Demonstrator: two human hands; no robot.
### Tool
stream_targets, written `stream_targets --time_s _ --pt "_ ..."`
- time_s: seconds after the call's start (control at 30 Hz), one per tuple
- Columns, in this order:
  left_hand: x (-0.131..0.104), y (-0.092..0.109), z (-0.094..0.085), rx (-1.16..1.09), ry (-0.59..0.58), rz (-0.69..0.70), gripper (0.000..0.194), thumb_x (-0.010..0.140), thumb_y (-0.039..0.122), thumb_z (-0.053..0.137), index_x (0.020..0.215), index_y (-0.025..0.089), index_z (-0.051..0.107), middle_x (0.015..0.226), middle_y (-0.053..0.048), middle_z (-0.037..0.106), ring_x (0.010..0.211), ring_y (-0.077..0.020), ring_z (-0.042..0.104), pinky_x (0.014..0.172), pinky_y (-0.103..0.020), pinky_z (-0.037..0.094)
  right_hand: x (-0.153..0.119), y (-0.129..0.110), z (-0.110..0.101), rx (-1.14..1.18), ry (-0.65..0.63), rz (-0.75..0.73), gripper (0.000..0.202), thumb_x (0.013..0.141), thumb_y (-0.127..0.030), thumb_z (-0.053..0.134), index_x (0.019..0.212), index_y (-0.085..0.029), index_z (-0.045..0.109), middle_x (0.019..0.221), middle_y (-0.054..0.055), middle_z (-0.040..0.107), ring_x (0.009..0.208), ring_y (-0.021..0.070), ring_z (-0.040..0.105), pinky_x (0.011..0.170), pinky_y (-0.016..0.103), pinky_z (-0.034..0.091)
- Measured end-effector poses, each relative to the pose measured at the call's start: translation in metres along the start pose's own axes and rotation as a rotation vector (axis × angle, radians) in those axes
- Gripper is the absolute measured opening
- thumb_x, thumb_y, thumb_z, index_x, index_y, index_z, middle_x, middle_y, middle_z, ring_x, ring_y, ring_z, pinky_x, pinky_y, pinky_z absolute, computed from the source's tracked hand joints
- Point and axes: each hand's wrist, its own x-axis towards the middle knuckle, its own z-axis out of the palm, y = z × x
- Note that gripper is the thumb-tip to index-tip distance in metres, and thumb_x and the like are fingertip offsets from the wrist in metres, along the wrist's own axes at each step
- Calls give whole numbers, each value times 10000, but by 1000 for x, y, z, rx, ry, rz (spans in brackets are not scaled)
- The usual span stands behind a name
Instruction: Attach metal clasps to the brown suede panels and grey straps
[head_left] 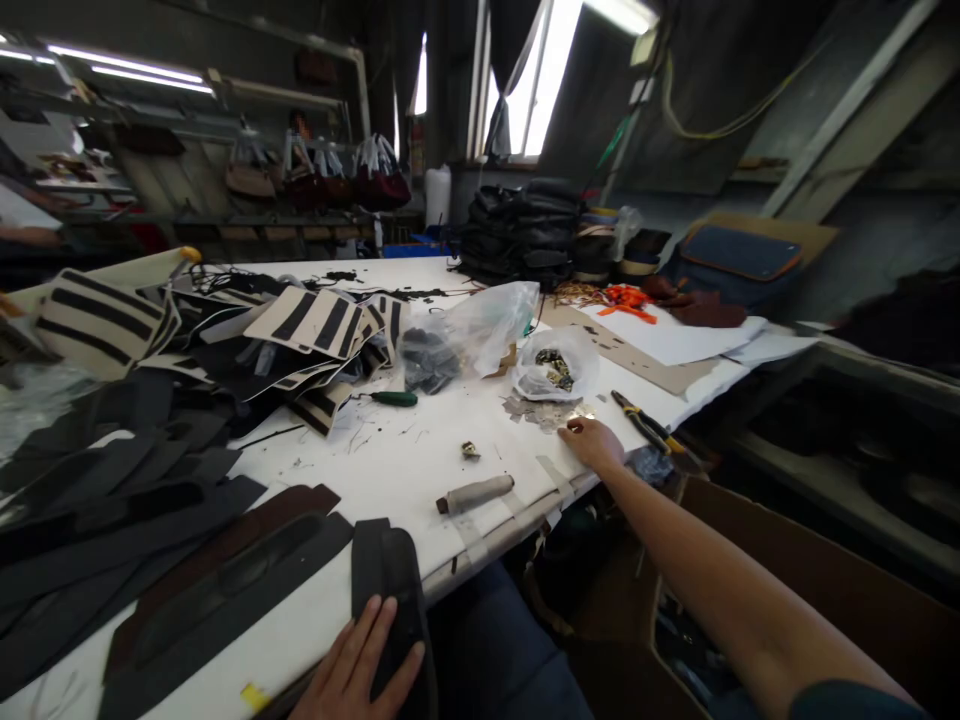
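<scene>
My left hand [361, 665] lies with its fingers apart on a dark, rounded leather-like panel [386, 570] at the table's near edge. Out to the right, my right hand [592, 443] rests on the table beside a scatter of small flat metallic pieces [541, 411], its fingers bent together; whatever they pinch is too small to name. Just behind those pieces is an open clear plastic bag [556, 366] holding small black and gold parts. A wrapped cylindrical tool [475, 494] and a small brass-coloured part [469, 450] lie between my hands.
Pliers [641, 420] lie right of my right hand. Striped panels [315, 322] and dark cut pieces [172, 540] pile up on the left. A green-handled tool [394, 398] lies mid-table. Stacked black material [517, 230] stands behind. A cardboard box [795, 560] is below right.
</scene>
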Motion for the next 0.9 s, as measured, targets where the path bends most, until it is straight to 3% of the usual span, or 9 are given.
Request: stream_targets --time_s 0.07,0.13,0.23,0.37,0.5,0.63,0.7,0.8,0.9 --pt "6 1 -24 -115 -107 -60 879 797 244 809 1581 385 438 1701 -71 333 1506 -347 443 1128 -438 536 2 1 5 -13 -7 15 226 800 -388 760 940 -214 794 1072 111 780 1039 296 673 864 374 481" --pt "14 4 -48 -259 -245 -152 988 682 476 897 1563 318 478 1735 -142 201 1538 -433 356 1164 -561 477 3 1 8 3 -1 21 206 807 -362 777 926 -194 786 1050 139 776 1013 288 668 855 384 468" --pt "25 9 -72 -382 -338 -252 947 694 465 873 1548 295 501 1746 -143 174 1570 -431 282 1202 -609 410 -1 0 7 83 35 31 160 819 -340 786 830 -184 752 935 157 757 917 263 666 789 387 450" --pt "26 9 -79 -439 -363 -277 836 777 392 804 1547 265 505 1740 -154 203 1588 -410 241 1228 -618 364 -20 -5 0 289 80 50 190 847 -355 762 903 -177 724 756 83 689 675 193 667 637 342 445" --pt "23 7 -77 -456 -336 -270 780 812 385 775 1535 243 521 1735 -162 225 1592 -407 232 1245 -616 334 -51 -19 -5 483 54 32 283 831 -301 772 1068 -154 724 776 71 679 598 173 657 593 339 475" --pt "22 7 -76 -477 -300 -282 729 825 368 758 1510 238 544 1735 -137 243 1592 -393 244 1262 -602 308 -120 -44 0 619 -95 -49 410 793 -351 797 1160 -183 725 773 44 704 626 177 671 600 323 509" --pt "21 7 -74 -482 -292 -286 716 824 358 751 1500 232 549 1731 -132 260 1593 -387 243 1263 -601 308 -175 -61 10 665 -302 -107 462 761 -408 828 1156 -192 725 714 14 705 621 185 690 603 309 535" --pt "20 7 -72 -475 -288 -302 703 821 352 737 1477 180 551 1715 -154 300 1598 -366 237 1275 -577 303 -257 -85 31 807 -698 -131 448 820 -472 793 1141 -192 653 688 -23 689 561 161 683 550 259 502" --pt "20 6 -70 -483 -274 -330 670 816 340 717 1427 120 550 1689 -179 350 1599 -325 253 1296 -524 291 -303 -102 52 823 -860 -135 399 834 -465 776 1085 -193 627 713 -35 675 584 159 700 548 241 492"
